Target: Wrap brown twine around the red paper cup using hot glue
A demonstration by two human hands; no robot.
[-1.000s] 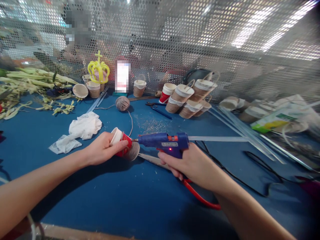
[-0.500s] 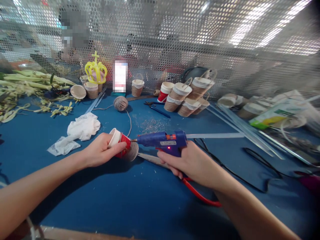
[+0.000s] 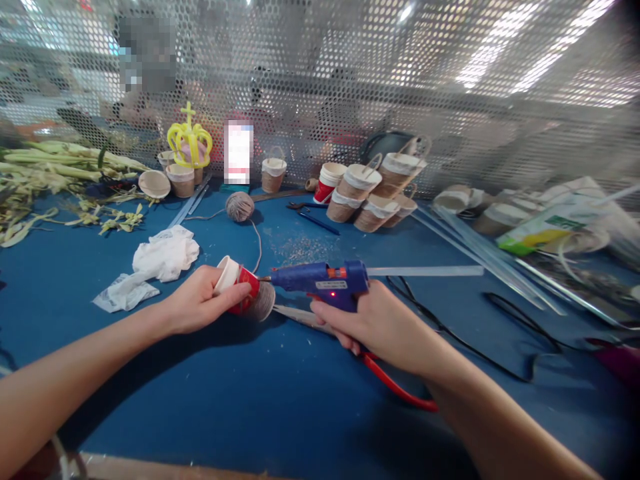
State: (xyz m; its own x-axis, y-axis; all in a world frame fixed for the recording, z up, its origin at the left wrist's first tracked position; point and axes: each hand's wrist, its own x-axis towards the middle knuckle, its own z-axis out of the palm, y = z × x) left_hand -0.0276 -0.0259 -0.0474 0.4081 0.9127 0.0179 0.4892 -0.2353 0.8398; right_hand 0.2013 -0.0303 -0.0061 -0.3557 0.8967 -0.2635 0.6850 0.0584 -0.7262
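My left hand (image 3: pixel 203 300) is closed around a red and white paper cup (image 3: pixel 243 291), which lies tilted on its side with its base toward the right. Grey-brown twine (image 3: pixel 261 304) is wound around the base end of the cup. My right hand (image 3: pixel 367 319) grips a blue glue gun (image 3: pixel 320 279) with a red light lit and a clear glue stick (image 3: pixel 425 271) sticking out of its back. The gun's nozzle is at the cup's side, by the wound twine. From the cup a strand runs back to a ball of twine (image 3: pixel 240 207). Beneath my right hand lie scissors with red handles (image 3: pixel 395 389).
A crumpled white cloth (image 3: pixel 167 255) lies left of the cup. Twine-wrapped cups (image 3: pixel 345 207) are stacked behind, near pliers (image 3: pixel 303 206). Clear glue sticks (image 3: pixel 495 270) and a black cord (image 3: pixel 465 340) lie right. A phone (image 3: pixel 238 153) and perforated screen (image 3: pixel 300 87) stand at the back.
The whole view has shifted very slightly. Both hands, the cup and the glue gun keep nearly the same positions relative to each other.
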